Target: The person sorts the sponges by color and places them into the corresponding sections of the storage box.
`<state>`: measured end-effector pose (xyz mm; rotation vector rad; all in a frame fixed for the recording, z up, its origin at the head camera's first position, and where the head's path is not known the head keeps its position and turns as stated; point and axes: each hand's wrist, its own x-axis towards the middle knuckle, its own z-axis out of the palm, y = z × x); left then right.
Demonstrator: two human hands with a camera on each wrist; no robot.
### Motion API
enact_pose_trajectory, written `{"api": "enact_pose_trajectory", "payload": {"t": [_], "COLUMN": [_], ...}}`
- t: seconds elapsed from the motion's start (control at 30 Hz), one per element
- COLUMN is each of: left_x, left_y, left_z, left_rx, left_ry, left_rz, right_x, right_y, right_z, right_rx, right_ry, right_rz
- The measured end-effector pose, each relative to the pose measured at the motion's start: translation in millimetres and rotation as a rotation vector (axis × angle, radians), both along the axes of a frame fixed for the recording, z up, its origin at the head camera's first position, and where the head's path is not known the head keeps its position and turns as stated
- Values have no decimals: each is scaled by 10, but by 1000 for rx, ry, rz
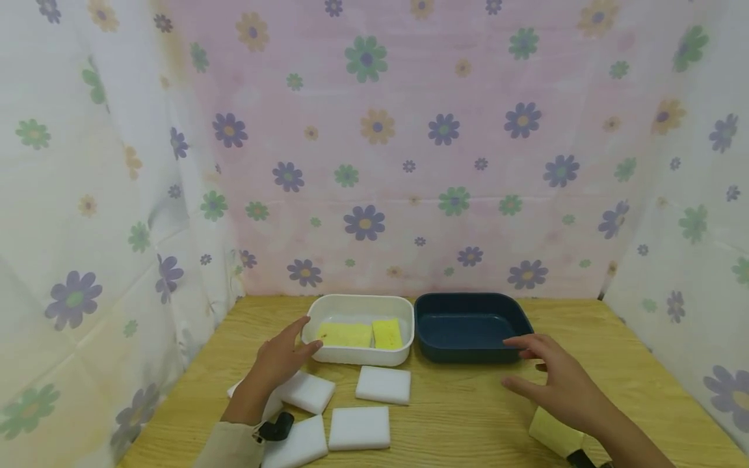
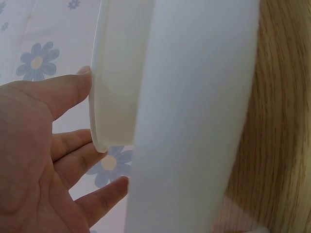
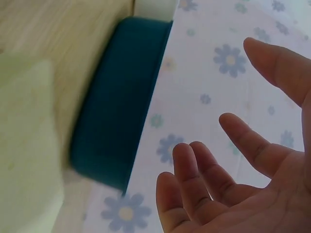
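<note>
My left hand (image 1: 279,357) is at the left end of a white plastic bin (image 1: 359,355), its fingertips right at the rim and its fingers spread. Two yellow sponges (image 1: 346,335) lie flat inside that bin. My right hand (image 1: 556,380) hovers with thumb and fingers apart near the front right corner of a dark blue bin (image 1: 468,355) and holds nothing. Under the right wrist lies another yellow sponge (image 1: 552,432). In the left wrist view a white sponge (image 2: 189,116) looms close to the camera, partly covering the bin.
Several white sponges (image 1: 359,429) are scattered on the wooden table (image 1: 456,416), in front of the white bin and around the left forearm. The two bins stand side by side near the back edge. Flower-patterned cloth (image 1: 409,143) hangs behind and at both sides.
</note>
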<state>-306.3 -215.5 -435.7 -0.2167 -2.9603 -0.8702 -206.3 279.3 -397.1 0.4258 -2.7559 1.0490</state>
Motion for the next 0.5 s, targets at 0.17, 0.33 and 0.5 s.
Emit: {"api": "enact_pose_trajectory", "payload": {"t": [0.17,0.33,0.5], "left_x": [10,-1,-2], "left_y": [-10,-14,-4], "left_z": [-11,-12,-18], "left_rx": [-3,-9,-2], "left_ry": [1,2,-6], "left_rz": [2,-3,-7], "right_x": [133,186,108], "right_y": [307,616,866], "right_z": [-105,-255,-387], "right_rx": [38,84,109], "right_ry": [-29,-110,-251], "right_rz": [-66,-89,-113]}}
